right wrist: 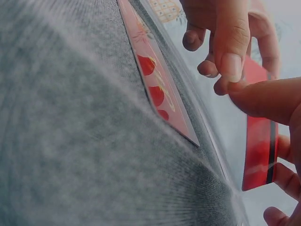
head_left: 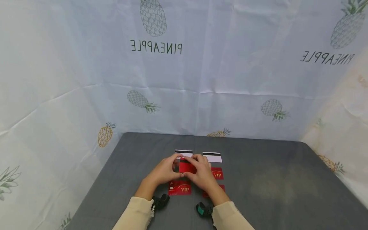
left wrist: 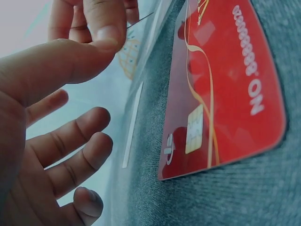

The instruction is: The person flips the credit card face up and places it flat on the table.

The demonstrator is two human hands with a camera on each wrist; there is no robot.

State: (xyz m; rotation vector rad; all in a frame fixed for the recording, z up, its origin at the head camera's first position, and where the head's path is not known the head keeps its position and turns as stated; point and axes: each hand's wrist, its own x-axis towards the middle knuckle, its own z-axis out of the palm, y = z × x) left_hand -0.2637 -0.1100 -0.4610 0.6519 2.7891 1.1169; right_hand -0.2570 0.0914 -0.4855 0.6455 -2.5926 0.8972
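Both hands hold a red card (head_left: 187, 166) with a black stripe, between the rows of cards. My left hand (head_left: 166, 169) grips it by the left end, thumb at the near edge and index finger at the far edge. From the other side my right hand (head_left: 202, 172) holds it the same way, covering its right end. The thumb tips meet in both wrist views. In the right wrist view, the red card (right wrist: 258, 153) stands tilted above the table. Below my left hand lies a red VIP card (head_left: 180, 188) with a gold chip.
Two white cards with black stripes lie behind the hands, one at left (head_left: 184, 152) and one at right (head_left: 212, 157). Beside my right hand lies another VIP card (head_left: 217, 173); a further red card (head_left: 222, 187) is partly under the wrist. Pineapple-print cloth (head_left: 201, 70) surrounds the grey table (head_left: 267, 179).
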